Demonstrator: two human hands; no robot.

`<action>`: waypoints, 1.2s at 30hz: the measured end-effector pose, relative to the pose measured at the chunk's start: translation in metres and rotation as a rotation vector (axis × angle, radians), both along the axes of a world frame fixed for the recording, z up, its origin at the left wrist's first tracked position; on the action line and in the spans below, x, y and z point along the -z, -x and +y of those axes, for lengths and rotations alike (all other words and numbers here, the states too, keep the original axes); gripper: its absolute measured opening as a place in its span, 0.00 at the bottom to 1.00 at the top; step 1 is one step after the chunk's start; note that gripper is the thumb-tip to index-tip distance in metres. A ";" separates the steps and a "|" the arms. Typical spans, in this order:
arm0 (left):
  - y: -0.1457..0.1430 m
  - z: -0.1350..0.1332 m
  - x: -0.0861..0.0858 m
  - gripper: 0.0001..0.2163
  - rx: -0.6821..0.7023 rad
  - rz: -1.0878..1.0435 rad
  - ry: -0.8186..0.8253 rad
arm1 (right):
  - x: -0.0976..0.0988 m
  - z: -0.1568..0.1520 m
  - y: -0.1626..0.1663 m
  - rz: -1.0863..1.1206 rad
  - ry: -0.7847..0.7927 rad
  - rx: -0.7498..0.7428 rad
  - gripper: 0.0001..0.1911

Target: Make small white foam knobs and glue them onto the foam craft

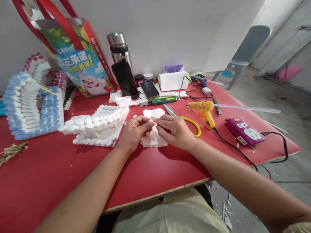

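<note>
My left hand and my right hand meet over the table, fingertips pinched together. Between them is a small piece of white paper, mostly covered by the fingers. Directly below lies a stack of white paper sheets. Left of my left hand stands a tiered white paper model edged with rolled white pieces. Scissors with yellow handles lie just beyond my right hand. A yellow hot glue gun with a long clear glue stick rests further right.
A purple power strip sits at the right, its cord running off the edge. Behind are a green utility knife, phones, a steel flask and a shopping bag. Blue-and-white paper models stand at left; a grey chair is beyond.
</note>
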State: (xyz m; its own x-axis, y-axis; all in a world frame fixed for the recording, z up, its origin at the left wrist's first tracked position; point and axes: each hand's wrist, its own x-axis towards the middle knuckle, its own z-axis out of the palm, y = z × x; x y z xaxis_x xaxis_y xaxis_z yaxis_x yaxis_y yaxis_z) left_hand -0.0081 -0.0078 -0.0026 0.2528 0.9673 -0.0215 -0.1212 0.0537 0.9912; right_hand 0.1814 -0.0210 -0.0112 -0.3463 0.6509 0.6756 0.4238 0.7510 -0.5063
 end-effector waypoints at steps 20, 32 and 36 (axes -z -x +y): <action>0.002 0.001 0.002 0.14 0.009 0.088 0.009 | -0.003 0.001 -0.002 -0.118 -0.089 0.034 0.18; 0.002 -0.001 -0.003 0.17 -0.036 0.225 -0.060 | -0.001 0.002 -0.005 -0.227 -0.105 0.044 0.20; 0.004 0.000 -0.003 0.16 -0.014 0.252 -0.084 | -0.001 0.000 -0.005 -0.268 -0.151 0.069 0.20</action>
